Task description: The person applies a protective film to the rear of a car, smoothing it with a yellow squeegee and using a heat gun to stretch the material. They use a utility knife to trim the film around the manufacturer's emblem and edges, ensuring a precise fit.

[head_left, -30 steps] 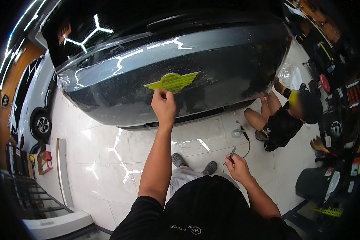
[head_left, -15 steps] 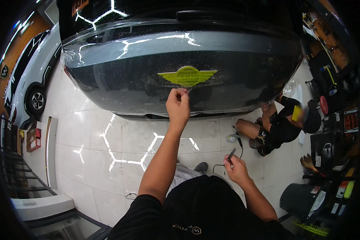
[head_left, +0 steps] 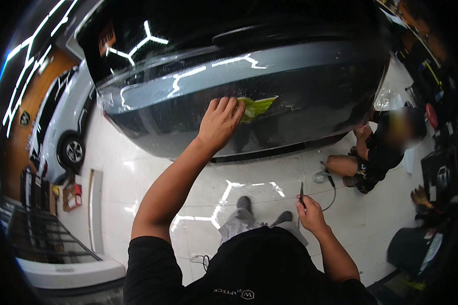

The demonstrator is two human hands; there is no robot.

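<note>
The back of a dark grey car [head_left: 152, 112] is in front of me, its surface wet-looking and glossy. Curled fingers of my left hand [head_left: 220, 122] close on the left part of a yellow-green, wing-shaped piece [head_left: 261, 106] at the middle of the tailgate. That piece looks creased, with its left wing hidden behind the hand. Lower down, away from the car, my right hand [head_left: 313, 216] grips a slim dark utility knife [head_left: 302, 193], its tip pointing up.
A co-worker [head_left: 381, 142] crouches at the car's right corner, a hand near the bumper. Beside them lies a clear bottle-like thing [head_left: 320, 177] with a dark hose or cord. A white car [head_left: 66, 127] stands at left. A black bin [head_left: 409, 249] is at lower right.
My left hand has gone from just below the winged piece to its left wing, and the piece has creased. The knife now points more upright. The view has tilted.
</note>
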